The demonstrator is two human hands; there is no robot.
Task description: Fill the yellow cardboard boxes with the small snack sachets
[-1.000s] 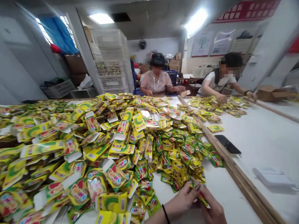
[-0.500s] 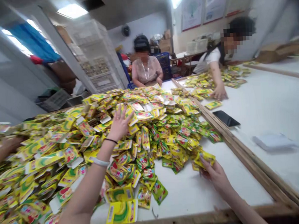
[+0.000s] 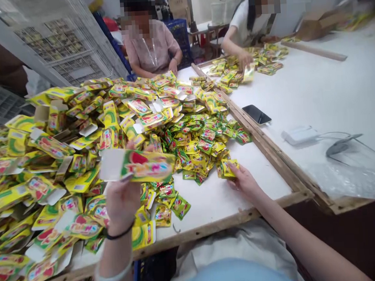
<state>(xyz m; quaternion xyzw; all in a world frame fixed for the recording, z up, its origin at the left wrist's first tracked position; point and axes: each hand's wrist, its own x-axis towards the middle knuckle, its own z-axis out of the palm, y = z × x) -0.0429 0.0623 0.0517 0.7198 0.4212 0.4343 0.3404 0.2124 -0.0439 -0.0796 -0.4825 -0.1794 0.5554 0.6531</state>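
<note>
My left hand [image 3: 123, 202] is closed on a small yellow-green printed box [image 3: 147, 165], held up over the heap with its white end flap open to the left. My right hand [image 3: 244, 181] pinches a few small yellow-green sachets [image 3: 227, 168] just above the white tabletop [image 3: 206, 210]. Between the hands lies a pile of loose sachets [image 3: 203, 144]. A large heap of flat and opened boxes [image 3: 49, 143] spreads across the left and back of the table.
A wooden strip [image 3: 263, 140] divides the table. Beyond it lie a black phone [image 3: 256, 114], a white device with a cable [image 3: 300, 135] and clear plastic wrap [image 3: 343, 178]. Two people [image 3: 153, 50] work at the far side, one reaching into another pile [image 3: 268, 58].
My left hand has come back from the heap and now holds a box. My right hand keeps its sachets. The view has tipped downward. The person at right has lifted a packet.
</note>
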